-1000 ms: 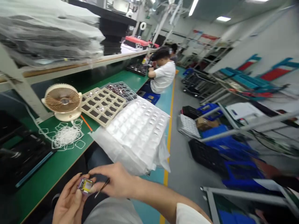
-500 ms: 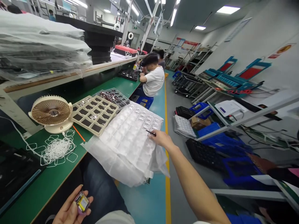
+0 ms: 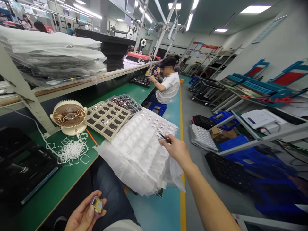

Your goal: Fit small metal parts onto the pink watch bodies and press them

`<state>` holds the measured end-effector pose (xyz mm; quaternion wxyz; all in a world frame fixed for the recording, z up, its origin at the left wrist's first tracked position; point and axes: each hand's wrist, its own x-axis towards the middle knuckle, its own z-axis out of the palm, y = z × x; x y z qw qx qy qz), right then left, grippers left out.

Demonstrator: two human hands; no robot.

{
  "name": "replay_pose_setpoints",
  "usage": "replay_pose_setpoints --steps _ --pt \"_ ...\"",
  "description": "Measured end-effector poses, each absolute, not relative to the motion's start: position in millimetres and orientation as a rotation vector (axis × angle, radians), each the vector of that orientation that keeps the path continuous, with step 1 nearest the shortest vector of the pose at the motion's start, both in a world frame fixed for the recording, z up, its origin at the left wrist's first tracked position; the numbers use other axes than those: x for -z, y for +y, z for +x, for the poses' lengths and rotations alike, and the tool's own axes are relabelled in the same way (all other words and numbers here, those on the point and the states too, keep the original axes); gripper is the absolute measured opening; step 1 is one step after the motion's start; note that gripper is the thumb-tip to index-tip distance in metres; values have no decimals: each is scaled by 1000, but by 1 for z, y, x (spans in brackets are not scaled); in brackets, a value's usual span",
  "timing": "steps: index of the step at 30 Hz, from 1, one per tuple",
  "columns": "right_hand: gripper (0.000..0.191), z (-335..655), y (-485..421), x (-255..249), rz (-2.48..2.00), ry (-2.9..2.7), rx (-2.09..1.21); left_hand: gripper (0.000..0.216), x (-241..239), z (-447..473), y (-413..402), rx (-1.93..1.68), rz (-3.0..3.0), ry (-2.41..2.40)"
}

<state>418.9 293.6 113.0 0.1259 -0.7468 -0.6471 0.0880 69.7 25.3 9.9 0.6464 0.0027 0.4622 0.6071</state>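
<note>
In my left hand (image 3: 85,211), low in the view, is a small open device (image 3: 98,205) with a yellow battery and purplish casing, pinched between thumb and fingers. My right hand (image 3: 176,149) grips thin black tweezers (image 3: 165,138) and hovers over the right side of a white moulded tray (image 3: 132,141). The tweezers' tip is close to several small clear-framed parts (image 3: 157,134) in the tray's pockets; I cannot tell whether it touches one. Thin white wrapping (image 3: 127,179) hangs over the tray's near edge.
Left of the tray are a beige compartment tray (image 3: 112,120), a fan (image 3: 69,117), a tangle of white loops (image 3: 73,149) and an orange stick (image 3: 91,137) on the green bench (image 3: 72,179). A co-worker (image 3: 168,85) sits farther along. Wrapped stacks (image 3: 60,54) fill the shelf.
My view has turned slightly left, so the scene sits farther right. The tweezers' tip is now closer to the clear-framed parts. The co-worker's hands have risen.
</note>
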Motion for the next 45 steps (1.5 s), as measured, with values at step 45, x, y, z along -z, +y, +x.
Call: replay_pose_setpoints --steps 45 --pt "28 152 129 -42 -111 -2134 -1218 46 -21 21 -27 -1869 498 1310"
